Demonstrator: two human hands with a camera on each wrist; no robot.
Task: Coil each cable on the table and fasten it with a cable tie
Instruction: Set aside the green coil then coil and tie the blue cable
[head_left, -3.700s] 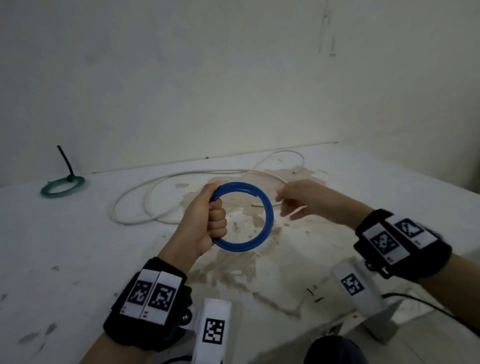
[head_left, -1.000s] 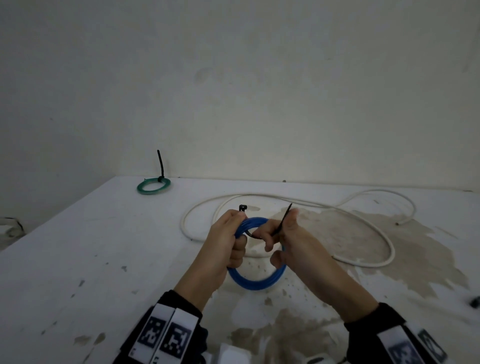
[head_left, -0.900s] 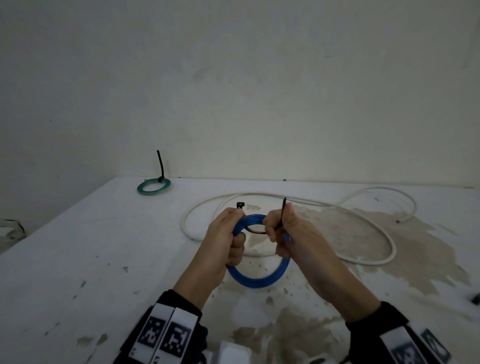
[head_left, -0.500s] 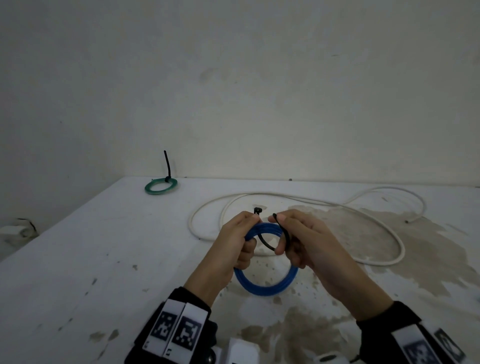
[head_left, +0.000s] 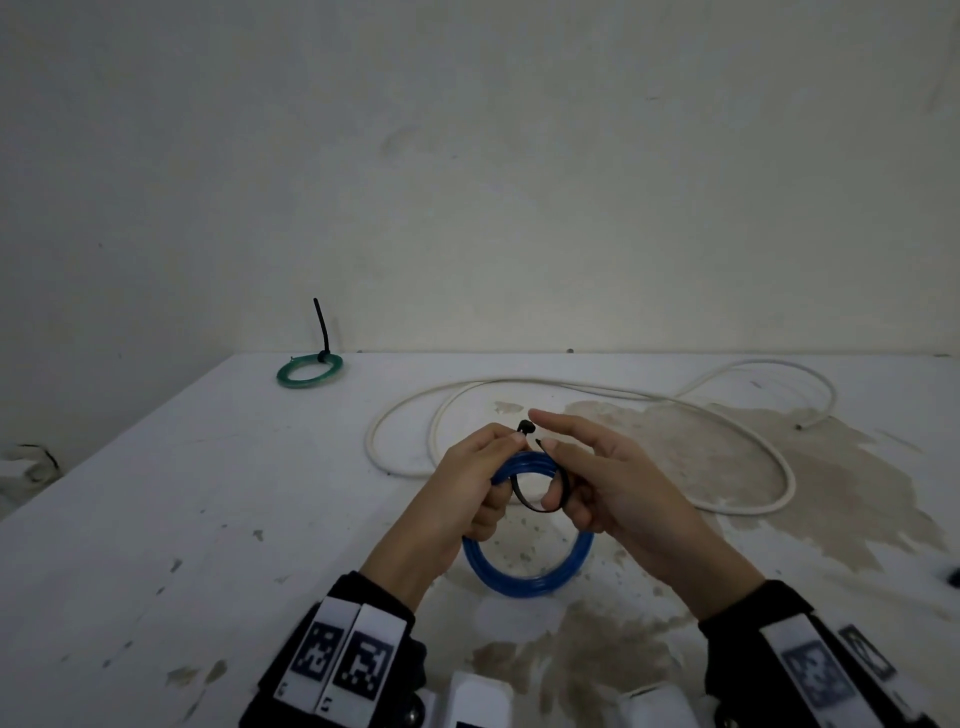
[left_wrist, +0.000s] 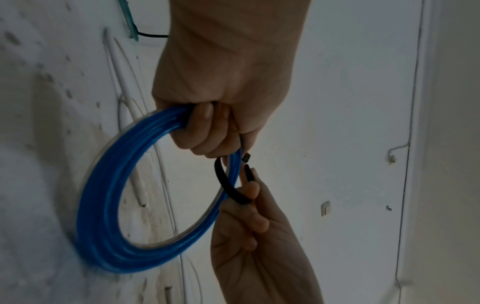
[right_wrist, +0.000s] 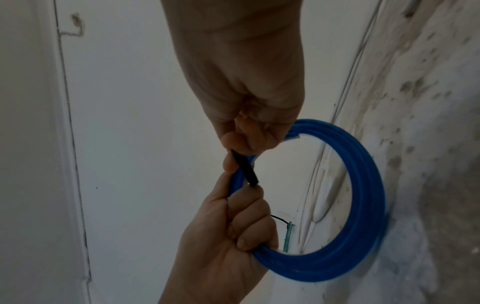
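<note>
Cable tie looped round the blue coil, ends not joined

Blue coil (head_left: 527, 566) hangs upright between my two hands above the stained counter (head_left: 182, 519), its ring standing on edge and its open face turned toward me in the head view. My left hand (head_left: 462, 499) grips the upper left arc, fingers curled round the bundled turns, with the thumb and forefinger pinching the head end of the black cable tie (head_left: 540, 501) at the top of the ring. The tie runs down from that head, sags in a U through the inside of the coil, and rises again on the right side. My right hand (head_left: 613, 488) pinches that rising tail between thumb and middle finger, while the forefinger stretches straight out toward the head. The tail's tip points up and stands just beside the head, apart from it.

Farther back on the counter, a white cable (head_left: 623, 415) lies in loose, wide loops. Near the far left corner, a green coil (head_left: 310, 371) lies flat, its own black tie sticking upward.
</note>
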